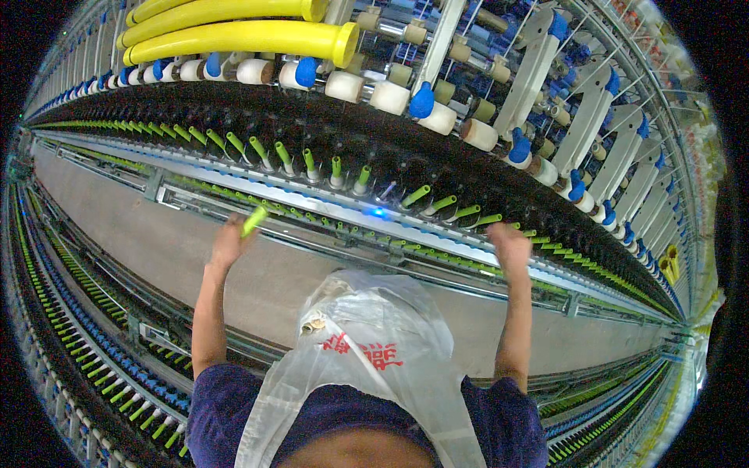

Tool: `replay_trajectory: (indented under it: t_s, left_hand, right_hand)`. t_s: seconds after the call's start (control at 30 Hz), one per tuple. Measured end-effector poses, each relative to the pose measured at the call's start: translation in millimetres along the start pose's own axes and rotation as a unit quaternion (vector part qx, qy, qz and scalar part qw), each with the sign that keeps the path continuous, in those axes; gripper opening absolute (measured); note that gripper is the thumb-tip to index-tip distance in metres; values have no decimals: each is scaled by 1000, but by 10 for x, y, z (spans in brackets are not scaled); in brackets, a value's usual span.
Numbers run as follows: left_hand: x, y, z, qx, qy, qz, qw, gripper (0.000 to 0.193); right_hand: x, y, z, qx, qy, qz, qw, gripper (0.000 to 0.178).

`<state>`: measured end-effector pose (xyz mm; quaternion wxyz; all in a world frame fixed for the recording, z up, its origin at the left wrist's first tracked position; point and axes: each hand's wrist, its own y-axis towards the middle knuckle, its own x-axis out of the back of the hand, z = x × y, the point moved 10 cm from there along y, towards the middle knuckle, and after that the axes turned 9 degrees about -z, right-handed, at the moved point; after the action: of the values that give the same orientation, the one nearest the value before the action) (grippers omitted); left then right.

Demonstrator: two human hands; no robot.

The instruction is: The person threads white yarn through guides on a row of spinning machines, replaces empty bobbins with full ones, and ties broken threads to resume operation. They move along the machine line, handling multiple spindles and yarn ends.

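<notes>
Thick yellow plastic tubes [242, 42]: three lay upper left.
Bare thin spindle [388, 191]: one stood in the green tube row [336, 168].
Left hand [228, 240]: grasped one slim lime-green tube [253, 221].
Right hand [511, 243]: near the row; grip couldn't be told.

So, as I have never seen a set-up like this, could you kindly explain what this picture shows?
Certainly. There is no robot: a camera on a person's head looks down through a fisheye lens, so straight edges bend. The white apron is the wearer's own. Ahead runs a long machine with a row of green tubes; near a blue light, one peg is bare. Large yellow tubes lie above. The left hand holds a loose green tube. The right hand is by the row; blur hides whether it grips one.
</notes>
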<state>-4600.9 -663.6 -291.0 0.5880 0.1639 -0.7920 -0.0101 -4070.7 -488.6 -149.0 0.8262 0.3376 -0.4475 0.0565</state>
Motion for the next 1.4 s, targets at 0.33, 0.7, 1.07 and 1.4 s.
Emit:
replay_trajectory:
  t_s: [0.33,0.7,1.07,1.4]
  left_hand:
    - [-856,-340,530,399,-649,135,634,35]
    - [-868,197,1067,178,-367,12,913,24]
    - [-471,652,-1163,38,-505,-104,856,21]
    - [-1764,1157,-2708,61,-326,67,941,31]
  right_hand:
    - [-2046,-319,562,38,138,198,970,32]
    - [-3654,-720,87,-127,-103,177,971,35]
    - [-2589,-252,162,-288,128,-42,948,29]
    - [-1214,1011,922,-325,346,-9,880,51]
